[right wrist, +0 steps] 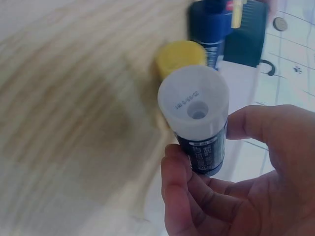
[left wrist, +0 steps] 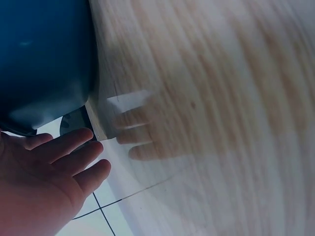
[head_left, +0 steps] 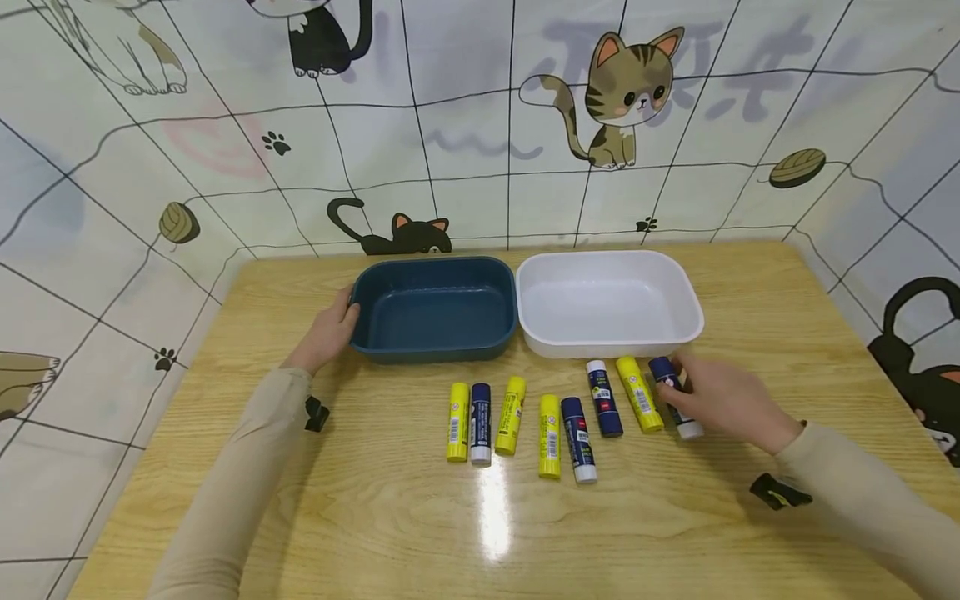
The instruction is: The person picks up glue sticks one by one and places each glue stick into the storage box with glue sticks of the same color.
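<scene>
My right hand [head_left: 726, 402] pinches a dark blue glue stick [head_left: 663, 370] with a white end, between thumb and fingers, at the right end of a loose row of glue sticks. In the right wrist view, the white end of this glue stick [right wrist: 194, 105] faces the camera. Just left of it lies a yellow glue stick [head_left: 640, 395], then a blue one [head_left: 604, 400]. My left hand [head_left: 330, 333] touches the left side of a dark teal basin [head_left: 435, 355], thumb by the rim. In the left wrist view its fingers [left wrist: 81, 162] are extended beside the basin wall.
A white basin [head_left: 611, 348] stands against the teal one's right side, both with nothing inside. More yellow glue sticks [head_left: 550, 437] and blue glue sticks [head_left: 578, 440] lie in front of them on the wooden table [head_left: 360, 517]. A cat-patterned cloth [head_left: 472, 142] hangs behind.
</scene>
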`<state>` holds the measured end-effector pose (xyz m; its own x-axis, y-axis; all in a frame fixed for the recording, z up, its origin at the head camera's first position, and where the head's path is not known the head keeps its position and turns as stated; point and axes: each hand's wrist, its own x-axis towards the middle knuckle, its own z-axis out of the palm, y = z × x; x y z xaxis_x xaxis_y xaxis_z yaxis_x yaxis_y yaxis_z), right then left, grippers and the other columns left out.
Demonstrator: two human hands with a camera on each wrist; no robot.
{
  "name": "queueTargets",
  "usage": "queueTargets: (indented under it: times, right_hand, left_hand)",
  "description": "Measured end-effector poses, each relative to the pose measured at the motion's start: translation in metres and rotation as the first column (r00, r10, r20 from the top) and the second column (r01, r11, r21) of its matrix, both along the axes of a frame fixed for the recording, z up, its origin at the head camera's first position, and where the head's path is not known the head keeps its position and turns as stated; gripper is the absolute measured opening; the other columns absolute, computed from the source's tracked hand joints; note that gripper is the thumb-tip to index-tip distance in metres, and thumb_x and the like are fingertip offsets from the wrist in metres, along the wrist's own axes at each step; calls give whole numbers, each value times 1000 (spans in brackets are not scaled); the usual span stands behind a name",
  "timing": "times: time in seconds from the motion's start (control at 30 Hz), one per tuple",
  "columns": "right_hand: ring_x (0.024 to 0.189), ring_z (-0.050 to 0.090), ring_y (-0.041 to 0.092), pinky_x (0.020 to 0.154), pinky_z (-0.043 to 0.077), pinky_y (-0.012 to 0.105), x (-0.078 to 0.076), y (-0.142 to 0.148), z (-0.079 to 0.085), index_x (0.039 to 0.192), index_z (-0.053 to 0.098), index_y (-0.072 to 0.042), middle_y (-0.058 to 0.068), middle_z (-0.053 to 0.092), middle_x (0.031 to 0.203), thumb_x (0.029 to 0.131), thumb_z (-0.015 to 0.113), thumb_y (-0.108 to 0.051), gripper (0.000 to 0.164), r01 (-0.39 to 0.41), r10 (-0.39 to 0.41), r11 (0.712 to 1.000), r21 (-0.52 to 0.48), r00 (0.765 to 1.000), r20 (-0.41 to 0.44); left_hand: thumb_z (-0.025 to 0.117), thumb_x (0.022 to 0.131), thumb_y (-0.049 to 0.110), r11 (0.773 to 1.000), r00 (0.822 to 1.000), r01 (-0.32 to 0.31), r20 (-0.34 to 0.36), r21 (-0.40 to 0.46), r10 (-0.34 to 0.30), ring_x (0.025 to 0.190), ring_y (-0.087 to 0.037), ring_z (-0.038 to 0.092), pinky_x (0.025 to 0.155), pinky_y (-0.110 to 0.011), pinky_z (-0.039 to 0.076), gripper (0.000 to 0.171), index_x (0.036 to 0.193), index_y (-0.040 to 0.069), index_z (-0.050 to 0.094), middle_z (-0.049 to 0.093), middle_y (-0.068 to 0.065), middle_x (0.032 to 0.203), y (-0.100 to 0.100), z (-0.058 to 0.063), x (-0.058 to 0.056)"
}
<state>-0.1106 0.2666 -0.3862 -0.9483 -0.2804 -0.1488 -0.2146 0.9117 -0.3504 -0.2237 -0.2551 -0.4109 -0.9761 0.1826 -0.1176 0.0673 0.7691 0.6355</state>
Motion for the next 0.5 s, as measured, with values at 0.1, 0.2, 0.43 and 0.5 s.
queueTargets:
  times: [0.1,0.2,0.43,0.5]
  right_hand:
    - [58,53,13,43,41,29,0,-1,9,118,50,2,0,59,72,90,64,-27,42,-13,13,1000,3,1000,-5]
    - [57,54,12,44,42,29,0,-4,18,116,51,4,0,60,71,91,64,-28,43,-25,26,1000,12,1000,-12]
    - [51,50,12,41,40,29,-6,-8,37,103,53,6,1,58,68,91,64,-27,37,-43,43,998,38,999,-16]
    - [50,49,11,41,40,29,-11,-9,42,103,53,7,1,58,67,91,64,-27,37,-49,50,998,46,998,-26]
  left_hand:
    - [25,106,24,1000,1000,-4,-7,-1,4,134,-48,29,110,-55,24,54,153,-1,14,27,-34,148,-1,0,-1]
    - [25,106,24,1000,1000,-3,-13,-3,3,134,-49,30,109,-55,25,54,152,-2,15,28,-35,147,-1,0,-2]
    - [27,106,23,1000,999,-7,-32,-7,6,133,-49,31,109,-56,25,53,152,-2,17,29,-35,146,-1,-2,-2]
    - [27,106,22,1000,999,-6,-34,-13,5,133,-49,31,109,-56,25,53,152,-3,16,29,-35,146,-1,-3,-2]
